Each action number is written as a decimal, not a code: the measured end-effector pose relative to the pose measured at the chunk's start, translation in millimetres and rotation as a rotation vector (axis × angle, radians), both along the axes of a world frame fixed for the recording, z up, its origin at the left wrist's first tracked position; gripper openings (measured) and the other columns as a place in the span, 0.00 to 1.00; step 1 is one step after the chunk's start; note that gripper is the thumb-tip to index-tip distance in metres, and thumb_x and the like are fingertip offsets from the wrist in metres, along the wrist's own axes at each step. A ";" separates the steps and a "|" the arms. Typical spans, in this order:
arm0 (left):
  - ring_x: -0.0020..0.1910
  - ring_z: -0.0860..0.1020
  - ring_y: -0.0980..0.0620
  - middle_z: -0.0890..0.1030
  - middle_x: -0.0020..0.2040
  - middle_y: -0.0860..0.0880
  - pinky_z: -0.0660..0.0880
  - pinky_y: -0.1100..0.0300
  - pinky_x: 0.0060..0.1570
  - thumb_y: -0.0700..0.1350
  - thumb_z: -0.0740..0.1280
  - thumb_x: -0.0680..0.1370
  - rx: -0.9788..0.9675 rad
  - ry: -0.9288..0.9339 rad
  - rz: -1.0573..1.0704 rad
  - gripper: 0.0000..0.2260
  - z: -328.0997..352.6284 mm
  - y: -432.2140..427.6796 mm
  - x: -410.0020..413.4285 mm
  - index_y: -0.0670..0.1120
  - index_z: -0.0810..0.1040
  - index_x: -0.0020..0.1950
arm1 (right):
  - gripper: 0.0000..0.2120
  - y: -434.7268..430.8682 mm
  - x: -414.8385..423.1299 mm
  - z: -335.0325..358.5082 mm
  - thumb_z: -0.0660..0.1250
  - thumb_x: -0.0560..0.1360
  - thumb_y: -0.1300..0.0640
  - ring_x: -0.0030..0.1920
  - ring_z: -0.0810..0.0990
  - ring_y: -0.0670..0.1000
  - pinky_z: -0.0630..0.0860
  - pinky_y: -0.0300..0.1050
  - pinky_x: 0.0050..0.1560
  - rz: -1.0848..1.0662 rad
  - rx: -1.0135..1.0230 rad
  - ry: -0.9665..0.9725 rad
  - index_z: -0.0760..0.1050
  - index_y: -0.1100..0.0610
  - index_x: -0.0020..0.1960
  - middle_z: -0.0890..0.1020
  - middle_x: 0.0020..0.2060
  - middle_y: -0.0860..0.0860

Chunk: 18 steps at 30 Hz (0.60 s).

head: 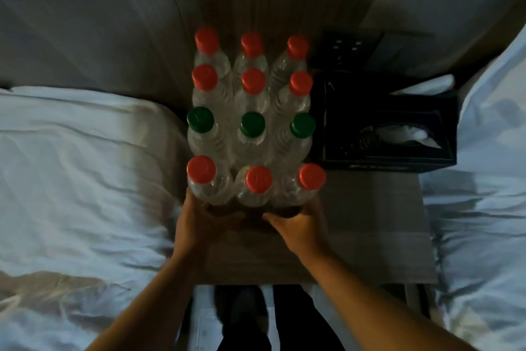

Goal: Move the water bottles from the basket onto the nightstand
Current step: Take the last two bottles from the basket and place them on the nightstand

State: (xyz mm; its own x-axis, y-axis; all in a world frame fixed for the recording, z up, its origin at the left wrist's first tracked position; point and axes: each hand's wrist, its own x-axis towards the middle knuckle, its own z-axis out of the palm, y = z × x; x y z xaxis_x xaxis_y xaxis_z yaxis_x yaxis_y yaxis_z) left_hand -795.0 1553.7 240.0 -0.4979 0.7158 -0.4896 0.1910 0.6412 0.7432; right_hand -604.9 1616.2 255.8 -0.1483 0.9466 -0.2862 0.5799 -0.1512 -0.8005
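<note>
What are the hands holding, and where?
The left hand and right hand grip the near row of bottles low down, at their bases.

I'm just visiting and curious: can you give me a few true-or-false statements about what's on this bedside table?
1. Twelve clear plastic water bottles stand in four rows of three on the grey wooden nightstand. True.
2. Every bottle has a red cap. False: three bottles in one row have green caps.
3. A black tissue box sits left of the bottles. False: the black tissue box is to their right.
4. The left hand and the right hand hold the nearest red-capped row at its base. True.
</note>
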 end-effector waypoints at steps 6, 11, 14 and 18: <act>0.53 0.73 0.62 0.73 0.55 0.62 0.71 0.64 0.50 0.61 0.78 0.59 0.109 0.179 0.046 0.41 10.9 4.2 16.3 0.54 0.66 0.67 | 0.35 7.4 -11.4 -19.7 0.69 0.59 0.27 0.55 0.79 0.43 0.78 0.43 0.54 -0.074 0.100 0.016 0.74 0.49 0.57 0.81 0.52 0.45; 0.53 0.75 0.60 0.75 0.55 0.60 0.72 0.63 0.49 0.58 0.79 0.60 0.109 0.163 0.046 0.38 14.3 5.0 11.9 0.53 0.67 0.66 | 0.35 11.5 -10.4 -19.4 0.65 0.61 0.26 0.54 0.79 0.42 0.79 0.45 0.53 -0.005 0.059 -0.019 0.74 0.49 0.58 0.81 0.51 0.44; 0.52 0.80 0.56 0.81 0.54 0.56 0.78 0.59 0.48 0.61 0.79 0.58 0.077 0.158 0.016 0.39 16.2 6.5 -0.6 0.52 0.70 0.64 | 0.31 14.8 -7.6 -12.9 0.68 0.63 0.30 0.53 0.79 0.39 0.80 0.43 0.53 0.053 -0.018 0.026 0.72 0.46 0.60 0.81 0.52 0.40; 0.52 0.81 0.53 0.82 0.54 0.52 0.80 0.55 0.48 0.62 0.79 0.57 0.053 0.173 0.002 0.41 15.9 7.8 -3.4 0.52 0.70 0.65 | 0.38 14.7 -5.3 -12.7 0.67 0.60 0.27 0.55 0.79 0.43 0.80 0.48 0.54 0.055 -0.074 0.009 0.67 0.44 0.65 0.80 0.55 0.41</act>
State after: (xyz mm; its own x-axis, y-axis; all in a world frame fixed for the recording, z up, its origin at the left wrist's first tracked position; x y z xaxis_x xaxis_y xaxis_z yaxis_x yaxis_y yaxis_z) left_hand -798.4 1561.5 255.9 -0.5731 0.7370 -0.3583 0.3178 0.6029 0.7318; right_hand -610.3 1630.9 243.1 -0.2020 0.9132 -0.3538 0.5819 -0.1787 -0.7934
